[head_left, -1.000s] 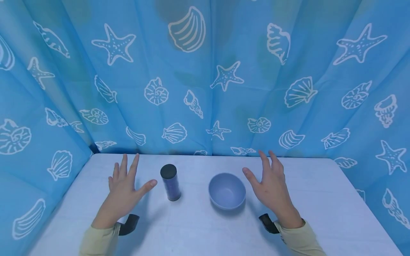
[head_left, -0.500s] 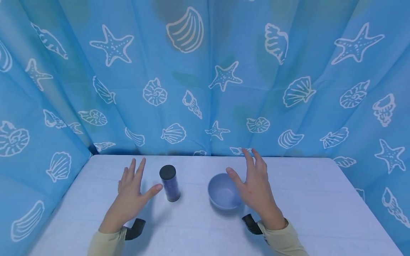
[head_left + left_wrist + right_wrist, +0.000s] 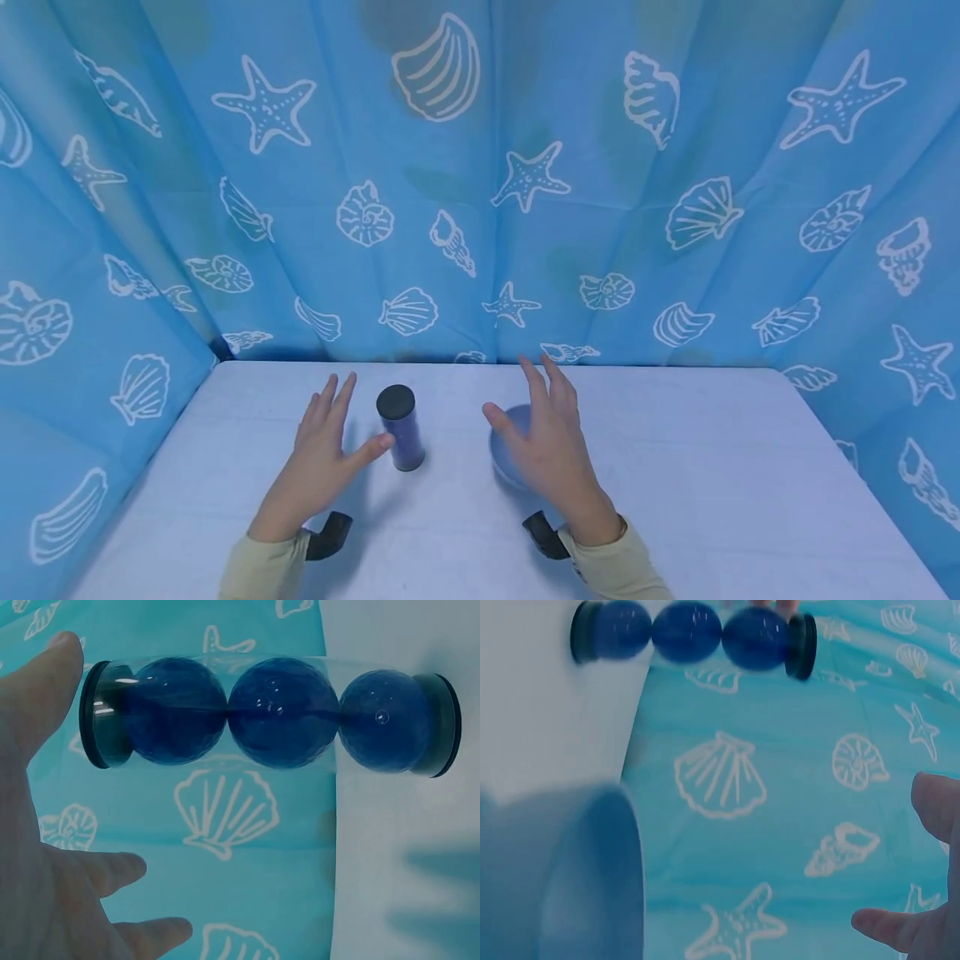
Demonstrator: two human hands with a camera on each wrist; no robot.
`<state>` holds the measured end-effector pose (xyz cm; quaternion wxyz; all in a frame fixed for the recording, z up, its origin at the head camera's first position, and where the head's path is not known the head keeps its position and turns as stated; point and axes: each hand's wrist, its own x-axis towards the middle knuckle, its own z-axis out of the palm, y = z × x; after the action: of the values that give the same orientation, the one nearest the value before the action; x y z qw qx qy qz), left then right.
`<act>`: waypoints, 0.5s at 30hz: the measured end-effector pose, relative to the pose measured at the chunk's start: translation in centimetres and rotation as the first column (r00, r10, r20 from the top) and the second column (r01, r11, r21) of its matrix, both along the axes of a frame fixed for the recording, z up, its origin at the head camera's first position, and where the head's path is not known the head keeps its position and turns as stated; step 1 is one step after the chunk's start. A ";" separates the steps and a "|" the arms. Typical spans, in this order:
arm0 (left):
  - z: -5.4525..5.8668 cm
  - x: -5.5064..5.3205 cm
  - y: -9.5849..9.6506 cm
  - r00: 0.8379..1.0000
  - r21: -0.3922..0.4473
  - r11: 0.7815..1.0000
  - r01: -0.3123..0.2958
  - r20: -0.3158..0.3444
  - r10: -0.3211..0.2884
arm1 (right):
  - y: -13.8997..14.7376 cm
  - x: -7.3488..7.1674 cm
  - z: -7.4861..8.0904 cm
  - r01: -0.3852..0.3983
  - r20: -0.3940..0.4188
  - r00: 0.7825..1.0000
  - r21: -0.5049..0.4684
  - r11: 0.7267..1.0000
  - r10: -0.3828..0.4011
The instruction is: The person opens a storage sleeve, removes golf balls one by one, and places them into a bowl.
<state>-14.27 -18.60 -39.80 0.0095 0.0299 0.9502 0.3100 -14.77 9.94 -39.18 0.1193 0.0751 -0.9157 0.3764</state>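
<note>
A clear tube (image 3: pixel 405 433) with black end caps stands upright on the table; in the left wrist view it holds three blue balls (image 3: pixel 283 711). My left hand (image 3: pixel 318 458) hovers just left of the tube, fingers spread. In the head view its thumb overlaps the tube's edge; contact cannot be told. My right hand (image 3: pixel 551 442) is held over the blue bowl (image 3: pixel 504 454), hiding much of it from the head camera. Its fingers are apart and hold nothing. The bowl's rim shows large in the right wrist view.
A white cloth covers the table (image 3: pixel 712 467). Behind and at both sides hangs a blue curtain (image 3: pixel 450 167) printed with white shells and starfish. Each wrist carries a black camera mount (image 3: pixel 330 535) below the hand.
My right hand has moved left, from beside the bowl to above it. My left hand has moved right, closer to the tube. Tube and bowl stay where they were.
</note>
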 end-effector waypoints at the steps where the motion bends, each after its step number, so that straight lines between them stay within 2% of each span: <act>1: 0.0 0.0 0.0 1.000 0.002 1.000 0.004 -0.001 -0.004 | -0.4 0.0 -0.1 -0.004 -0.004 1.000 -0.003 1.000 0.004; 10: -0.7 -0.3 0.3 0.999 0.030 0.999 0.035 -0.012 -0.034 | -3.3 0.2 -0.1 -0.065 -0.062 0.996 -0.061 0.996 0.062; 15: -1.0 -0.5 0.3 0.999 0.041 0.999 0.036 0.002 -0.036 | -5.0 0.1 0.0 -0.097 -0.064 0.994 -0.107 0.990 0.090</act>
<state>-14.77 -18.31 -40.81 0.0157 0.0468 0.9430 0.3291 -14.70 4.92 -39.20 0.1324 0.1222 -0.8851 0.4291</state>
